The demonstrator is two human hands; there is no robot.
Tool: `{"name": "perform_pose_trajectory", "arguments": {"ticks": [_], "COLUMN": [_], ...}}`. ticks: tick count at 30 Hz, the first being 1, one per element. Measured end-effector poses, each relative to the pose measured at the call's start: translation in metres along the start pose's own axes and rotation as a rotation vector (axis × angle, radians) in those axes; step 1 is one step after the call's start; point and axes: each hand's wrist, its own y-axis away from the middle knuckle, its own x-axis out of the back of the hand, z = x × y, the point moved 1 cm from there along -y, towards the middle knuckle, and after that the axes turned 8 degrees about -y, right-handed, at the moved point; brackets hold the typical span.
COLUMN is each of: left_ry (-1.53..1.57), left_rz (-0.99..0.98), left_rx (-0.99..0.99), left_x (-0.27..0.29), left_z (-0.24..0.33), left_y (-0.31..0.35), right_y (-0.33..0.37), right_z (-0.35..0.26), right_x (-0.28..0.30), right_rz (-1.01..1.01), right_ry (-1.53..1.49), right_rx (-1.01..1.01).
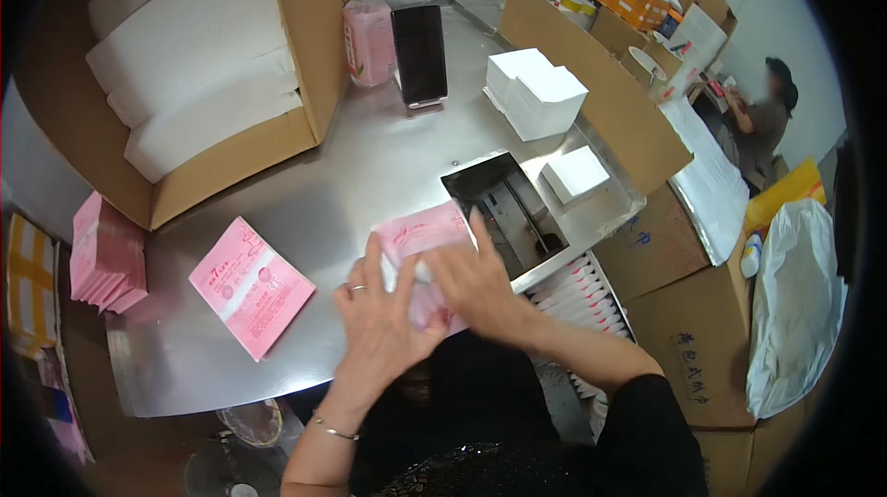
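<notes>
A pink printed wrapper (420, 224) lies on the steel table in front of me, with a white folded piece, seemingly tissue, partly showing on it. My left hand (381, 312), with a ring and bracelet, grips the wrapper from the left, fingers over the white piece and thumb near its lower edge. From the right, my right hand (476, 286) bends over the same wrapper; its fingertips are blurred and the index finger points forward. To the left lies a stack of flat pink wrappers (249, 286) with a pale band across it.
Beyond my right hand is a dark rectangular opening (506, 211) in the table. White stacks (536, 95) and a small white block (575, 174) stand beside it. A phone (420, 55), pink bottle (370, 35) and large carton (305, 132) stand behind. Finished-looking packets (577, 298) fill a box lower right.
</notes>
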Motion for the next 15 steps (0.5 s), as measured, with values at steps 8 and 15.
{"name": "perform_pose_trajectory", "arguments": {"ticks": [8,15], "left_ry": [-0.114,-0.225], "left_rz": [0.029,0.091], "left_rx": [-0.120,0.010], "left_x": [0.003,0.008], "left_z": [-0.013,0.003], "left_y": [-0.002,-0.007], "right_y": [0.005,0.043], "right_z": [0.034,0.150], "right_x": [0.019,0.042], "right_rz": [0.298,0.241], "right_ry": [-0.097,0.294], "right_rx": [-0.175,-0.615]}}
